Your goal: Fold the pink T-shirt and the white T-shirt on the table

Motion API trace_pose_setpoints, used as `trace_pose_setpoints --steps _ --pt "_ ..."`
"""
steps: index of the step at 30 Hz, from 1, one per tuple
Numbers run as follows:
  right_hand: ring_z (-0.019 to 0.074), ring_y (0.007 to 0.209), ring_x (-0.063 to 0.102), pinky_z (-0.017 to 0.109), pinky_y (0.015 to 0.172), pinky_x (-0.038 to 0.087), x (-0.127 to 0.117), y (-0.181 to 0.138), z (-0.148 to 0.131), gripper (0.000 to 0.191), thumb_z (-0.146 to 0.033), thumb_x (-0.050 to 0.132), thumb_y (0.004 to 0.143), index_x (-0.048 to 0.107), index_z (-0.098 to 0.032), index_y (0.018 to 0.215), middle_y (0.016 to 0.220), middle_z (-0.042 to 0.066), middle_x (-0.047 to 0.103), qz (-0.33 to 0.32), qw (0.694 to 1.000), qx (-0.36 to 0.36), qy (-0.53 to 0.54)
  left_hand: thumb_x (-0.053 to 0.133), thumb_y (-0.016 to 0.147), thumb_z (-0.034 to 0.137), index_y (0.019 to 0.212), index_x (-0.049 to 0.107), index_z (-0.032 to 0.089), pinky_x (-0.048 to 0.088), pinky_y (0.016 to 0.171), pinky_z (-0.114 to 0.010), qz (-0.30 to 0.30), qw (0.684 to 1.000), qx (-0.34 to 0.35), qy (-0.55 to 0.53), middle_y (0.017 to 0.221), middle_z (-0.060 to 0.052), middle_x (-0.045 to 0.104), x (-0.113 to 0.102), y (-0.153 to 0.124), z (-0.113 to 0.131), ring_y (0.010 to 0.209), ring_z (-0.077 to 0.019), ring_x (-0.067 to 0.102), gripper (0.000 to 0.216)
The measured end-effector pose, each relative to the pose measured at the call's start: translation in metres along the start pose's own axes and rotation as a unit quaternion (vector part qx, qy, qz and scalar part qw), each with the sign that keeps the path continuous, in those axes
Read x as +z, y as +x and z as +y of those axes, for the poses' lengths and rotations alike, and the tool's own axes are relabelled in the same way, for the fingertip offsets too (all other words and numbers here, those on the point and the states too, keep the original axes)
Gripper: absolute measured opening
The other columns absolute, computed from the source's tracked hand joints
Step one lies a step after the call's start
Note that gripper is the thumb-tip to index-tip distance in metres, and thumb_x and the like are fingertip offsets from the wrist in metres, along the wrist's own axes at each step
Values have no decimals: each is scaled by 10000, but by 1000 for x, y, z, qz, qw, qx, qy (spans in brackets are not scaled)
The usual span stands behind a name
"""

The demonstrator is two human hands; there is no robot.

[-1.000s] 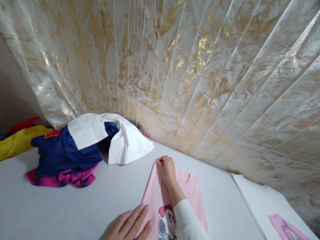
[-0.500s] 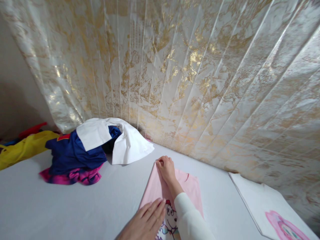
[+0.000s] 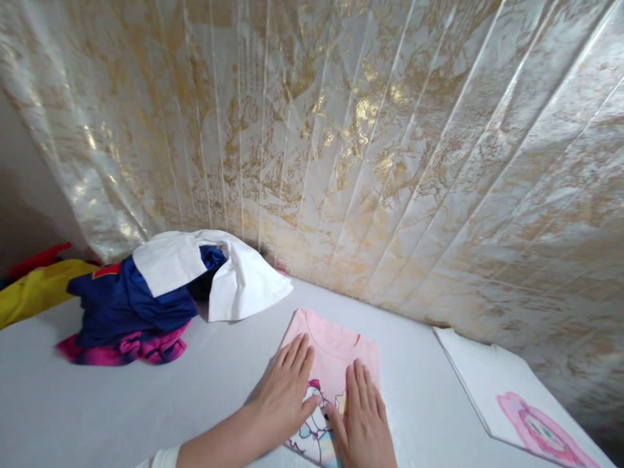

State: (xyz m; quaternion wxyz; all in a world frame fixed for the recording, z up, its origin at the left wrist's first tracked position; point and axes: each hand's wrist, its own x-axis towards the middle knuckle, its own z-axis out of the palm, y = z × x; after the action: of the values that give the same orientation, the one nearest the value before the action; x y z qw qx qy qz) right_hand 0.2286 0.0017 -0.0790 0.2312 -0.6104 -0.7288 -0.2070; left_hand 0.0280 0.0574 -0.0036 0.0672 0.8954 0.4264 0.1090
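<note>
A pink T-shirt [image 3: 336, 335] with a cartoon print lies folded into a narrow shape on the light-coloured surface, its neckline toward the wall. My left hand [image 3: 287, 387] rests flat on the shirt's left side, fingers stretched toward the collar. On the right side of the shirt lies my right hand [image 3: 363, 416], palm down with the fingers straight and the thumb apart. Both hands cover parts of the print, and neither grips the cloth.
To the left is a heap of clothes: a white garment [image 3: 248, 279], a navy one [image 3: 131, 305] and a pink-and-dark one [image 3: 160, 348]. Behind it lies yellow cloth [image 3: 46, 286]. A folded white shirt [image 3: 480, 370] with a pink print lies right. A gold-patterned covering [image 3: 312, 162] hangs behind.
My right hand has let go of the shirt's upper left corner and moved down to its right side. My left hand has slid up along the shirt. The neckline now shows.
</note>
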Motion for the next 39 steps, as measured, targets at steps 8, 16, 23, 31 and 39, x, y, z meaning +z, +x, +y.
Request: trace_pose_setpoints --steps 8,16,23,31,39 --pt "356 1307 452 524 983 440 6 -2 2 815 -577 450 906 172 -118 1520 1437 224 441 13 1000 -4 -6 513 894 517 1452 371 86 253 1127 -517 -15 999 -38 -7 1536 -208 181 7 -14 2 1428 -346 166 719" --pt "342 1334 419 496 1022 409 14 39 21 701 -599 313 938 513 -61 1339 1413 227 472 -51 996 66 2 467 924 378 1428 388 59 291 1122 -444 45 997 -45 48 1522 -188 273 4 43 -25 1413 -296 255 602" --pt "360 1381 331 488 1087 310 12 58 24 749 -543 345 927 436 50 1376 1460 265 379 -136 982 127 -38 468 936 436 1467 333 117 263 1126 -460 50 996 -55 47 1549 -153 235 15 47 -29 1436 -289 194 634" --pt "321 1424 244 469 1133 237 -6 65 20 754 -542 340 937 348 23 1437 1525 222 261 -216 961 170 -27 457 941 405 1470 322 82 279 1129 -437 35 996 -40 64 1539 -157 239 10 41 -29 1427 -288 219 635" --pt "306 1442 192 466 1146 224 -21 38 -2 757 -552 342 935 359 17 1434 1535 202 246 -212 967 141 0 410 959 475 1419 405 49 287 1122 -431 78 992 26 93 1528 -184 257 27 8 -15 1421 -286 247 627"
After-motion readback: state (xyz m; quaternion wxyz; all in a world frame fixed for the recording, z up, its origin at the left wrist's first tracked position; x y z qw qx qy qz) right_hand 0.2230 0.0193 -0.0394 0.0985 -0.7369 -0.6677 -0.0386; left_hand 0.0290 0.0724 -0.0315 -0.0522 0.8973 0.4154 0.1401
